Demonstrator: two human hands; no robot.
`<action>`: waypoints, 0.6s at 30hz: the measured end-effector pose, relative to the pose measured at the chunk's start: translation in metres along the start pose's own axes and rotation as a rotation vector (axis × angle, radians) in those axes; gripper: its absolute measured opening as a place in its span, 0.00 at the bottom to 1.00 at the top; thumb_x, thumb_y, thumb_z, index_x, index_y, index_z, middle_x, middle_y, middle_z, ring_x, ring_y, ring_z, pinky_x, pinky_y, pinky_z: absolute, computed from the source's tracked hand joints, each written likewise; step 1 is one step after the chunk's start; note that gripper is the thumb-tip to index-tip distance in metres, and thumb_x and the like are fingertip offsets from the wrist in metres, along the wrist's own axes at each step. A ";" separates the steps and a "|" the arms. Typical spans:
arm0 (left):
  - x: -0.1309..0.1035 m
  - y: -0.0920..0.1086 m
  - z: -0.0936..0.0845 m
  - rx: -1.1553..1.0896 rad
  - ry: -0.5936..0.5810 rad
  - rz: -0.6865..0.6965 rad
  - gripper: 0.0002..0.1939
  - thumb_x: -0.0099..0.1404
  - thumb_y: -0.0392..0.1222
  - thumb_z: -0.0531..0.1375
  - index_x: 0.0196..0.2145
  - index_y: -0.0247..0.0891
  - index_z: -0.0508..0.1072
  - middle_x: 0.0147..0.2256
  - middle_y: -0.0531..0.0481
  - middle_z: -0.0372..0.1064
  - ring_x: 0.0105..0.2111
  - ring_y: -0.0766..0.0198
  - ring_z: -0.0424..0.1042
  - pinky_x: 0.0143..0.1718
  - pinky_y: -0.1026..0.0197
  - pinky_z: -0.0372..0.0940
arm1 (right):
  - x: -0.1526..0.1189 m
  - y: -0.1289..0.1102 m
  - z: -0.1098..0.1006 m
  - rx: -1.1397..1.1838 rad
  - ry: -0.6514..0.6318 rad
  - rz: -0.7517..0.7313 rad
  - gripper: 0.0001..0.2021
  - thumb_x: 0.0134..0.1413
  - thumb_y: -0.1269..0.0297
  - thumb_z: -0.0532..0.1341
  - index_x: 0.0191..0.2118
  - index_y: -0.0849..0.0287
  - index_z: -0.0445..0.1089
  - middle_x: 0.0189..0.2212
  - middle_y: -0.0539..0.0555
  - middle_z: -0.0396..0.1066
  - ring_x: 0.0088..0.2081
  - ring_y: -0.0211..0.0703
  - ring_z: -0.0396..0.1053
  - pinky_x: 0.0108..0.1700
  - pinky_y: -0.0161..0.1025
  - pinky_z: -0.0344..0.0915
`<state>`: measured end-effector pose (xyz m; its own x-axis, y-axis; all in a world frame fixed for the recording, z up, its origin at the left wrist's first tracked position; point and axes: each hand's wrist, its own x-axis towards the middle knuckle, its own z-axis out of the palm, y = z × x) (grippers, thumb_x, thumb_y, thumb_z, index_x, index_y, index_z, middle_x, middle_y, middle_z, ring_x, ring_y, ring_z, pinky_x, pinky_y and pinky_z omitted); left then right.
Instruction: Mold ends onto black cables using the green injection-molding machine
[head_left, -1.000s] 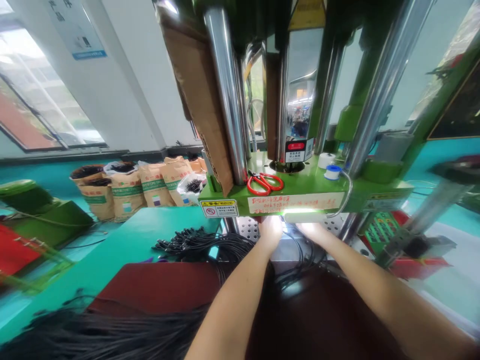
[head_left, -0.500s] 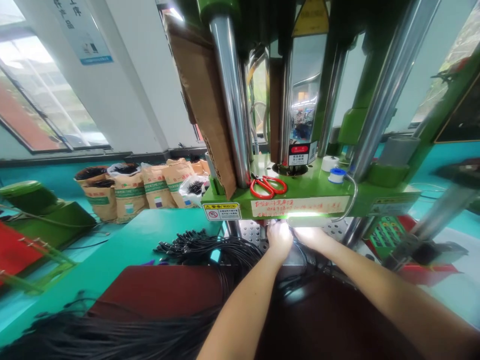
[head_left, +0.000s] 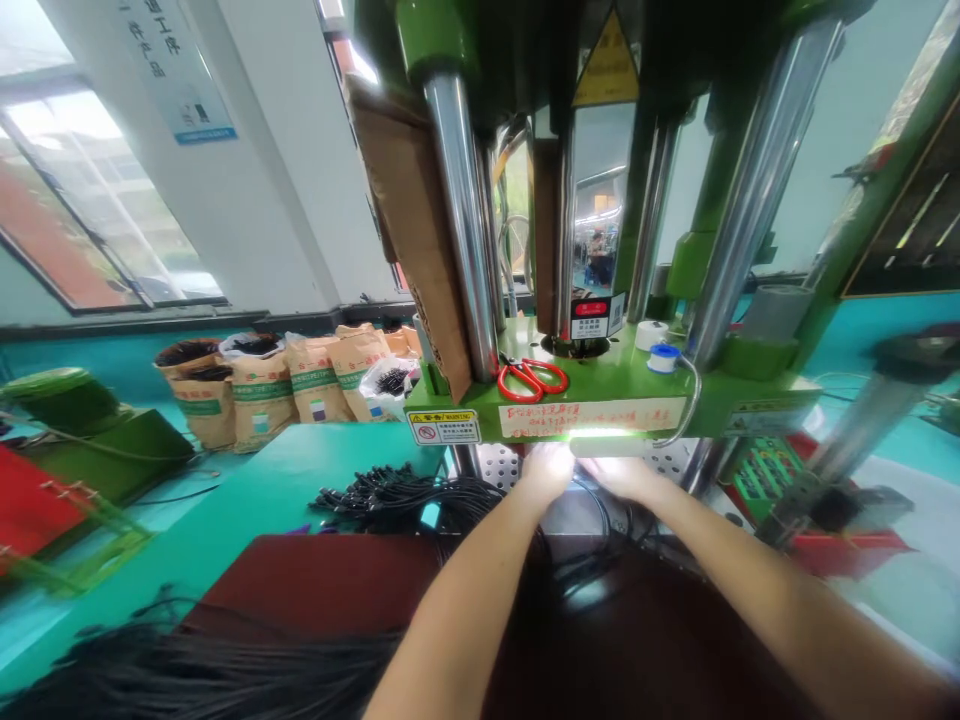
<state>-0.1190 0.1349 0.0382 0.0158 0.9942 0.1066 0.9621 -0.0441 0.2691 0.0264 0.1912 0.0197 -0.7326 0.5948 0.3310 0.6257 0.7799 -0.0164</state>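
Note:
Both of my hands reach beneath the green press plate (head_left: pixel 731 388), in the glare of a lamp (head_left: pixel 611 447). My left hand (head_left: pixel 546 472) is at the left end of the lamp, its fingers washed out by the light. Just right of it, my right hand (head_left: pixel 619 476) is partly covered by the lamp, so its fingers do not show clearly. Black cables (head_left: pixel 600 510) hang below and between the hands. Whether either hand grips one is hidden. A bundle of black cables with connector ends (head_left: pixel 382 492) lies to the left of my left forearm.
Red-handled scissors (head_left: pixel 532 380) and a blue-white spool (head_left: pixel 664 358) sit on the press plate. Steel columns (head_left: pixel 465 230) rise around it, with cardboard (head_left: pixel 409 230) leaning at the left. More black cables (head_left: pixel 225 670) lie at lower left. Paper sacks (head_left: pixel 262 395) stand behind the green table (head_left: pixel 300 455).
My left hand has shifted slightly left, and the gap between the hands is a little wider. The right hand stays under the lamp. The camera view has tilted slightly.

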 end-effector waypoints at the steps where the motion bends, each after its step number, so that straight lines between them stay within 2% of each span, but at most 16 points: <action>1: -0.001 -0.005 -0.003 -0.002 -0.034 0.042 0.17 0.64 0.43 0.46 0.44 0.37 0.69 0.43 0.44 0.69 0.44 0.58 0.66 0.46 0.57 0.59 | -0.003 0.002 0.000 0.005 -0.011 -0.004 0.14 0.59 0.64 0.49 0.39 0.60 0.71 0.37 0.57 0.72 0.42 0.50 0.67 0.49 0.45 0.59; 4: -0.001 -0.018 -0.010 -0.016 -0.119 0.134 0.19 0.63 0.48 0.46 0.48 0.41 0.66 0.48 0.47 0.66 0.48 0.59 0.63 0.48 0.59 0.58 | -0.010 0.007 0.000 0.023 -0.047 -0.010 0.15 0.59 0.59 0.51 0.42 0.60 0.70 0.39 0.58 0.71 0.41 0.50 0.67 0.49 0.45 0.59; 8: 0.005 -0.028 -0.008 -0.037 -0.200 0.181 0.23 0.63 0.52 0.45 0.52 0.42 0.61 0.52 0.47 0.62 0.50 0.59 0.62 0.48 0.60 0.58 | -0.011 0.009 0.005 0.045 -0.096 0.001 0.18 0.60 0.55 0.48 0.42 0.59 0.71 0.37 0.58 0.72 0.40 0.50 0.68 0.48 0.43 0.59; 14: 0.014 -0.027 -0.003 -0.093 -0.276 0.161 0.25 0.63 0.54 0.43 0.53 0.41 0.60 0.52 0.46 0.62 0.51 0.59 0.61 0.50 0.59 0.56 | 0.002 0.011 0.013 0.057 -0.141 0.039 0.17 0.60 0.57 0.49 0.40 0.57 0.72 0.38 0.56 0.72 0.43 0.49 0.67 0.50 0.43 0.58; 18: 0.012 -0.028 -0.004 -0.083 -0.255 0.127 0.25 0.62 0.54 0.45 0.53 0.43 0.61 0.52 0.46 0.63 0.52 0.57 0.61 0.50 0.58 0.55 | 0.003 0.012 0.009 0.058 -0.128 0.075 0.17 0.60 0.56 0.49 0.42 0.57 0.72 0.39 0.55 0.72 0.44 0.48 0.66 0.50 0.42 0.58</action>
<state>-0.1464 0.1480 0.0354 0.2127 0.9723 -0.0965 0.9227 -0.1674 0.3473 0.0294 0.2039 0.0120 -0.7146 0.6690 0.2043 0.6663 0.7399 -0.0926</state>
